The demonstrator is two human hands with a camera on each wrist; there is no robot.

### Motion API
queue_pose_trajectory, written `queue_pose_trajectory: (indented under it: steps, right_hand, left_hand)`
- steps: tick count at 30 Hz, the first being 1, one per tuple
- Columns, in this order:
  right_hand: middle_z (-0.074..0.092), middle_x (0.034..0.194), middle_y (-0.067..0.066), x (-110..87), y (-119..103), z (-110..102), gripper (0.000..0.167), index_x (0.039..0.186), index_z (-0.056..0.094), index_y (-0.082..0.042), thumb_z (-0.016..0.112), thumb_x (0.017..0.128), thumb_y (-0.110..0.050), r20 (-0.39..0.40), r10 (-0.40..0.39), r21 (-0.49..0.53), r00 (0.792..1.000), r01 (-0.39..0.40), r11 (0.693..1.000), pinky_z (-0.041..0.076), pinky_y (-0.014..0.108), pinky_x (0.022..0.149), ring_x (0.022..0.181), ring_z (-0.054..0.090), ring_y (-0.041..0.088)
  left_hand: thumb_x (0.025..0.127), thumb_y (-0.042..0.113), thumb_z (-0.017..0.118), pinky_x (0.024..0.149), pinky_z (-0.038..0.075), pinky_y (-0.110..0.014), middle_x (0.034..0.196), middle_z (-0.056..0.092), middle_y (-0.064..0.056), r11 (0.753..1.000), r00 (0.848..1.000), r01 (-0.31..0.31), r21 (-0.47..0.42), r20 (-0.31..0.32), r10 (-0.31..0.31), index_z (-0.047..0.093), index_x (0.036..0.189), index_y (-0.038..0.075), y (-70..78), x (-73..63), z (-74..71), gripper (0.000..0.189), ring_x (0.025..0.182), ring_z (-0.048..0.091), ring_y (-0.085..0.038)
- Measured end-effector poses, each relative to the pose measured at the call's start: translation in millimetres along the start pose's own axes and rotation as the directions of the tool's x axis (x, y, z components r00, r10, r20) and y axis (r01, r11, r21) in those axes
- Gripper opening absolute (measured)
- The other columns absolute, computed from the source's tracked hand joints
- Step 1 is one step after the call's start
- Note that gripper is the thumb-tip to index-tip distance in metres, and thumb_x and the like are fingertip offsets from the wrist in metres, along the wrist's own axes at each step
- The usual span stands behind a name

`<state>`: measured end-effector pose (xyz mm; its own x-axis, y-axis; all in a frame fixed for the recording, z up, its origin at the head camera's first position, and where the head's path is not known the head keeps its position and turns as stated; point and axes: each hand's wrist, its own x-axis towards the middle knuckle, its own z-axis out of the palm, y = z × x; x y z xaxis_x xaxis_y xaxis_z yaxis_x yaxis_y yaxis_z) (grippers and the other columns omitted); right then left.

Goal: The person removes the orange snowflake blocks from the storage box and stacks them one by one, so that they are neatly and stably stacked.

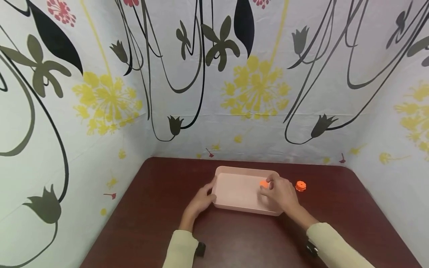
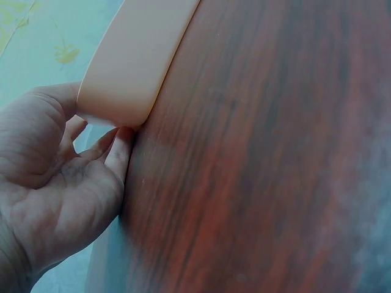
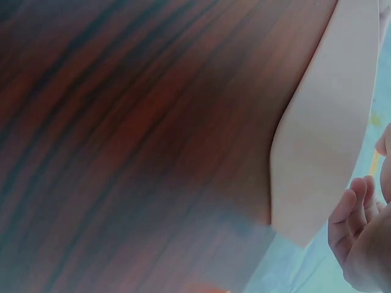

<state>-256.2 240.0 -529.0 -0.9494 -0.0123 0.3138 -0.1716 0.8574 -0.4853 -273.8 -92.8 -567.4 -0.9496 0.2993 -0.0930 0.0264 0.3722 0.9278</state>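
Note:
A shallow pale-pink tray (image 1: 236, 206) stands on the table. My left hand (image 1: 200, 201) holds its left end. In the left wrist view, the thumb of the left hand (image 2: 61, 165) lies at the rim and the fingertips are by the tray's (image 2: 140, 55) base. Over the tray's right half my right hand (image 1: 281, 192) pinches an orange piece (image 1: 264, 184) between thumb and fingers; most of its shape is hidden. To the right of the tray lies a small round orange piece (image 1: 300, 186) with a notched edge. In the right wrist view, the right hand (image 3: 363, 238) is partly out of frame, beyond the tray wall (image 3: 324, 134).
The dark red-brown wooden table (image 1: 161, 186) has rounded far corners. Patterned cloth (image 1: 214, 93) with flowers and stems hangs behind it and on both sides. An orange edge (image 3: 208, 288) shows at the bottom of the right wrist view.

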Motion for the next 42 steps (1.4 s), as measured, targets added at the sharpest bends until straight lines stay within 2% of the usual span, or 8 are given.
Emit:
queue_pose_trajectory:
  steps: [6,12,21,27,31,36,42]
  right_hand:
    - [0.066,0.077,0.000,-9.6,30,-15,0.035,0.106,0.070,-0.006,0.085,0.083,-0.028,-0.057,0.014,0.007,0.998,-0.014,1.000,0.040,0.028,0.055,0.062,0.051,0.013]
    - [0.065,0.074,-0.001,-13.5,58,-26,0.032,0.101,0.070,-0.006,0.085,0.082,-0.027,-0.114,0.016,-0.041,0.993,-0.021,0.999,0.037,0.029,0.055,0.061,0.049,0.013]
    - [0.069,0.073,0.000,-9.1,95,-33,0.036,0.102,0.070,-0.004,0.086,0.080,-0.027,-0.167,0.063,-0.044,0.984,-0.071,0.997,0.045,0.034,0.062,0.065,0.057,0.014]
    - [0.071,0.075,0.000,-7.5,116,-38,0.035,0.101,0.071,-0.004,0.086,0.081,-0.029,-0.157,0.124,0.000,0.980,-0.126,0.992,0.046,0.029,0.062,0.065,0.058,0.009]
    - [0.072,0.077,0.003,-7.8,127,-41,0.037,0.104,0.070,-0.002,0.084,0.085,-0.031,-0.129,0.170,0.033,0.977,-0.167,0.985,0.047,0.025,0.059,0.059,0.060,0.007]
    - [0.074,0.080,0.009,-6.8,136,-42,0.037,0.109,0.069,0.002,0.080,0.089,-0.027,-0.083,0.209,0.078,0.974,-0.202,0.976,0.052,0.025,0.053,0.053,0.066,0.010]
    - [0.073,0.084,0.013,-7.2,140,-41,0.039,0.113,0.068,0.005,0.078,0.091,-0.026,-0.042,0.243,0.126,0.969,-0.236,0.964,0.055,0.026,0.051,0.056,0.068,0.012]
  left_hand:
    - [0.090,0.006,0.054,0.113,0.035,-0.046,0.175,0.031,-0.005,1.000,1.000,-0.017,0.011,0.019,0.017,0.025,0.168,0.030,3.1,-1.5,1.1,0.087,0.157,0.032,-0.025]
    - [0.090,0.006,0.055,0.116,0.034,-0.047,0.175,0.030,-0.006,1.000,1.000,-0.005,0.016,0.012,0.005,0.026,0.168,0.031,3.7,-3.8,0.0,0.087,0.157,0.032,-0.025]
    - [0.092,0.007,0.056,0.115,0.035,-0.048,0.175,0.029,-0.005,1.000,1.000,0.002,0.003,-0.005,-0.002,0.026,0.168,0.030,3.4,-4.8,-2.7,0.085,0.156,0.032,-0.026]
    - [0.092,0.006,0.054,0.113,0.035,-0.047,0.175,0.029,-0.004,1.000,1.000,0.000,0.001,0.008,0.000,0.025,0.169,0.031,2.7,-2.8,-1.5,0.086,0.159,0.029,-0.026]
    - [0.092,0.006,0.054,0.115,0.034,-0.047,0.175,0.029,-0.002,1.000,1.000,0.007,-0.004,0.009,-0.007,0.025,0.168,0.033,2.5,-2.1,1.1,0.085,0.160,0.028,-0.025]
    - [0.093,0.007,0.054,0.116,0.034,-0.048,0.175,0.029,-0.002,1.000,1.000,0.005,-0.008,0.010,-0.005,0.026,0.168,0.033,4.2,-2.3,1.8,0.085,0.160,0.029,-0.025]
    - [0.093,0.007,0.054,0.116,0.034,-0.049,0.176,0.027,-0.002,1.000,1.000,0.013,-0.009,0.004,-0.013,0.025,0.169,0.030,3.8,-3.7,0.9,0.085,0.158,0.031,-0.025]
